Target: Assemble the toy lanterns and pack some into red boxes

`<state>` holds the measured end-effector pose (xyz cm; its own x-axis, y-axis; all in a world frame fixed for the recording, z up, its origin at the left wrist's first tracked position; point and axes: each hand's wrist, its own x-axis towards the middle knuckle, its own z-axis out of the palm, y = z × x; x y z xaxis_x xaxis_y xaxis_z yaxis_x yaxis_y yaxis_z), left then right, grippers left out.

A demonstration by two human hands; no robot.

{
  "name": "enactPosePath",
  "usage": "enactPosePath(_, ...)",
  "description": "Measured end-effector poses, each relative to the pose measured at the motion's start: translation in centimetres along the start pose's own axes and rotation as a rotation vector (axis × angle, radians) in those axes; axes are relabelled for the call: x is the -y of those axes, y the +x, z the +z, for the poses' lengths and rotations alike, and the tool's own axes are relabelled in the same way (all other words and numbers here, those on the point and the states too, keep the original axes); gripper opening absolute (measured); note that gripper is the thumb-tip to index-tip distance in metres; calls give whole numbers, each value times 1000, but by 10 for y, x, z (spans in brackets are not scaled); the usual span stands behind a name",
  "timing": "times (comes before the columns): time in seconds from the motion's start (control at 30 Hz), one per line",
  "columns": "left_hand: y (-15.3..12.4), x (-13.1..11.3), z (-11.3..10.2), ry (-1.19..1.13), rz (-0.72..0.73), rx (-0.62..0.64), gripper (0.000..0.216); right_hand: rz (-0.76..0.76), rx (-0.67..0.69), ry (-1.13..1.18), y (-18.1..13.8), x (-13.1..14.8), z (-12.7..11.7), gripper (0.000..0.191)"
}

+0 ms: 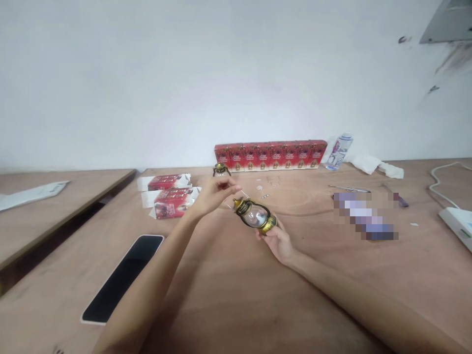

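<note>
Wooden table (228,305), pushed up to a pale wall, carries everything. Largest group: a row of red boxes (271,156), eight by count, upright, side by side, fronts all facing out, tops apparently closed; these look finished. Left of them, two red cartons, a nearer carton (173,203) and a farther carton (165,182), lie on their sides with white flaps sticking out; these look unfinished, contents not visible. Two lanterns are outside any box. The held lantern (256,215), black and brass-coloured with a clear globe, is tilted above the middle of the table, cap towards the left hand; the body looks whole. A second lantern (221,169) stands behind the left hand, lower part hidden. Grip: right hand (280,244) is closed round the brass base, fingers underneath, and seems to bear the weight. Left hand (216,194) is at the cap end, thumb and forefinger brought together, pinching what appears to be a thin wire (245,194); whether both its ends are seated on the lantern, cannot tell. Smallest: three little discs (264,196) on the table just beyond the held lantern, untouched by either hand.
</note>
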<state>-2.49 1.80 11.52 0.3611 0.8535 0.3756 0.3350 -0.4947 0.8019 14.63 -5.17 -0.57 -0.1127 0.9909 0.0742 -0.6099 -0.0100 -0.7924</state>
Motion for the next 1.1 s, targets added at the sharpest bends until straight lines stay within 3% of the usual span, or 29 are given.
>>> enactPosePath(0.17,-3,13,18,-302,-141,131,44,110,11,33,-2,4,3,30)
enactPosePath(0.4,-9,14,34,-269,-281,209,50,191,15,86,-1,5,4,38)
enactPosePath(0.5,-7,9,29,-247,-283,210,49,177,1,95,1,5,5,34)
enactPosePath(0.63,-5,2,21,-204,-179,200,47,191,-42,134,3,4,5,32)
enactPosePath(0.77,-6,2,23,-86,-68,119,43,180,-62,189,5,5,5,30)
enactPosePath(0.87,-7,8,32,-123,-84,-3,40,199,-71,233,5,6,5,28)
enactPosePath(0.97,-7,14,43,-343,-215,-143,38,239,-102,276,4,7,6,31)
enactPosePath(1.1,-4,18,48,-499,-387,-177,37,210,-117,280,3,5,7,30)
